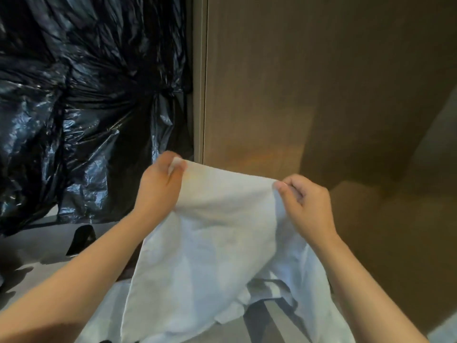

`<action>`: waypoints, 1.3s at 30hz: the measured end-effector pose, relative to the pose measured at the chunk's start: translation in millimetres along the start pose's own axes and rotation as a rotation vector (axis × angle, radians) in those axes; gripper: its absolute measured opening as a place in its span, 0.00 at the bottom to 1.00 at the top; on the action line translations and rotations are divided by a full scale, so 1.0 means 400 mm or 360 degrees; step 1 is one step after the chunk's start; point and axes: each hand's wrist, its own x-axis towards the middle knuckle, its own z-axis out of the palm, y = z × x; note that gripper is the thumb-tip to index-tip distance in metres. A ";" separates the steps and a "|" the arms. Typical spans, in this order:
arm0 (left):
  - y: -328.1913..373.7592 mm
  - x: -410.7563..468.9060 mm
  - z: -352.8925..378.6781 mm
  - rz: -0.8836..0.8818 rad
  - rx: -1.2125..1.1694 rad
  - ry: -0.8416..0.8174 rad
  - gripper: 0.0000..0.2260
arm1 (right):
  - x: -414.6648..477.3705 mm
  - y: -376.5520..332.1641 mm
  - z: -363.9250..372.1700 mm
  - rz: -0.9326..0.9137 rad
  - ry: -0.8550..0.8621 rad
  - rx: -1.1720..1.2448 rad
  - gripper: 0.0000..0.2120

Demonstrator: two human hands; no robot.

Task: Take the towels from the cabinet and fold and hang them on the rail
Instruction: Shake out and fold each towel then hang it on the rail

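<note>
A white towel (217, 243) hangs in front of me, stretched along its top edge between both hands. My left hand (160, 186) pinches the towel's upper left corner. My right hand (306, 206) pinches the upper right corner, fingers curled round the cloth. The towel's lower part drapes down over more white cloth (103, 315) at the bottom of the view. No rail is visible.
Black plastic bags (81, 100) fill the open cabinet space at the left, above a pale shelf (37, 246). A brown wooden cabinet door (309, 82) stands straight ahead and to the right. A dark strap-like object (82, 240) lies on the shelf.
</note>
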 end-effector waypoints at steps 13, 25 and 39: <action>0.121 0.222 -0.041 0.0221 0.0022 0.0367 0.07 | 0.301 -0.011 -0.116 0.0001 -0.0338 -0.0001 0.17; 0.050 0.170 -0.043 0.0022 0.0104 0.0297 0.06 | 0.215 0.075 -0.088 0.0089 -0.0199 0.0206 0.20; 0.248 0.142 -0.088 0.0230 -0.0429 0.0307 0.08 | 0.355 -0.216 -0.131 -0.0230 -0.0255 0.0466 0.07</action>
